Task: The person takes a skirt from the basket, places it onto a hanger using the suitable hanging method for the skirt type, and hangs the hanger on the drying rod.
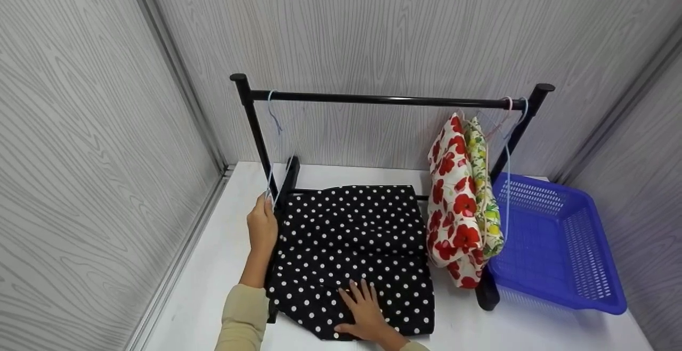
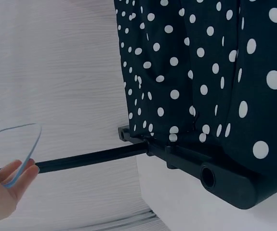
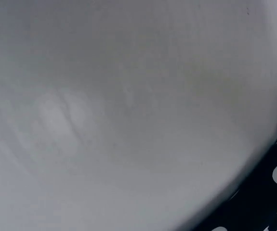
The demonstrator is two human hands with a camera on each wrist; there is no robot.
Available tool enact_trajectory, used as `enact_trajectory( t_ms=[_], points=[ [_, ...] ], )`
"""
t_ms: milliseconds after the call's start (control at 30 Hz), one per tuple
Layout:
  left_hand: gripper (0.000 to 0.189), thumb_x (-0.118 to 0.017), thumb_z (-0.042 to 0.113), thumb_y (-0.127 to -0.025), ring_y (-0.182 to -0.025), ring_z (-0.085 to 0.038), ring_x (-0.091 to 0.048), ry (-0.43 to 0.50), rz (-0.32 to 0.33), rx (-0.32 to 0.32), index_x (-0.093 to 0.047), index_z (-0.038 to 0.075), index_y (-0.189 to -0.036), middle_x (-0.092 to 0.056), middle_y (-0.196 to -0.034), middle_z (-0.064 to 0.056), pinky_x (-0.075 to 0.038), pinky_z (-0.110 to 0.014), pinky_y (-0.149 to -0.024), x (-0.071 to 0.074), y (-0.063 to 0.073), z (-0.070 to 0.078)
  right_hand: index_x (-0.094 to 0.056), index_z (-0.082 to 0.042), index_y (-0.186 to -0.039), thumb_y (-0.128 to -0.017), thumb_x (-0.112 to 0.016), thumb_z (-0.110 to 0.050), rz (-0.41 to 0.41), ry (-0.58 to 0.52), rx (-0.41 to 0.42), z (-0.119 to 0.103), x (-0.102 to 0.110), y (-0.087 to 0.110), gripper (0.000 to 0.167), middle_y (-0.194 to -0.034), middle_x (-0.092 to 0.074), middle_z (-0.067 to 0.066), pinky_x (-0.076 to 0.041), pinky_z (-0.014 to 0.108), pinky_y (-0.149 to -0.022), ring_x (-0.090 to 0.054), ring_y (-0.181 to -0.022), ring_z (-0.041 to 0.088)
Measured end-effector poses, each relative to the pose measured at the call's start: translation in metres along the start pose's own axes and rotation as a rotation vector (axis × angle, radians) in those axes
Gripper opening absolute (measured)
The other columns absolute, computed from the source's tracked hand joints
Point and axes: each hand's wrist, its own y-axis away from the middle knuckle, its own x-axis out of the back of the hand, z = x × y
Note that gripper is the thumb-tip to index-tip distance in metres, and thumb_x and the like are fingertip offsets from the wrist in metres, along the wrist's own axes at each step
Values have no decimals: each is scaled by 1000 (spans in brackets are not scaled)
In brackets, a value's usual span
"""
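A light blue hanger (image 1: 277,123) hooks over the left end of the black rail, and my left hand (image 1: 262,226) grips its lower end. In the left wrist view, bent fingers surround the hanger's wire corner (image 2: 16,179). Black cloth with white polka dots (image 1: 357,234) lies spread on the white table, its far part over the rack's low crossbar. My right hand (image 1: 365,313) rests on the near part of this cloth, palm down with fingers spread. Only a cloth edge (image 3: 254,202) and a bit of skin show in the right wrist view.
The black clothes rack (image 1: 373,98) stands across the table. At its right end hang a red-flowered cloth (image 1: 453,202), a yellow-and-green patterned cloth (image 1: 491,218) and another blue hanger (image 1: 508,191). A blue plastic basket (image 1: 597,234) sits right of the rack. Panelled walls enclose the table.
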Motion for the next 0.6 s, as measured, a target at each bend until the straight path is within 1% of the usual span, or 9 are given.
enact_trajectory(
  t_ms=[133,267,333,400,500,600],
  points=[
    [26,-43,9,-98,-80,-37,-63,23,27,-25,-56,-6,-114,-65,-86,-24,-48,-49,-73,-3,2,0,-40,-20,-141,-81,-55,-60,27,-18,20,1,-2,0,73,-147,-30,24,-21,65,-104,-22,-135,50],
    [24,-44,6,-96,-91,-38,-65,62,73,-57,-57,-5,-113,-67,-98,-23,-50,-47,-78,-5,3,1,-45,-19,-138,-87,-52,-52,75,-66,45,1,-5,1,61,-145,-32,26,-21,67,-102,-23,-133,52],
    [25,-43,5,-97,-96,-38,-64,81,91,-72,-56,-6,-114,-66,-104,-23,-50,-46,-81,-5,3,3,-49,-17,-135,-88,-52,-47,114,-92,61,1,-5,1,55,-143,-35,27,-22,69,-101,-25,-131,54],
    [26,-42,4,-97,-99,-38,-63,103,100,-82,-56,-7,-115,-66,-107,-24,-50,-46,-84,-4,4,4,-53,-16,-132,-89,-52,-44,150,-97,72,0,-5,2,52,-141,-37,28,-24,69,-99,-28,-129,55],
    [27,-40,4,-98,-102,-37,-63,105,108,-103,-54,-8,-117,-65,-109,-24,-48,-45,-87,-3,7,6,-57,-15,-128,-88,-55,-41,191,-92,74,-1,-4,2,48,-139,-40,28,-26,69,-98,-31,-127,56],
    [27,-39,4,-98,-102,-37,-63,104,124,-120,-54,-8,-117,-65,-109,-24,-49,-44,-87,-2,11,5,-58,-16,-126,-86,-58,-37,198,-102,41,-3,-4,1,45,-139,-41,26,-26,67,-99,-31,-128,54]
  ],
)
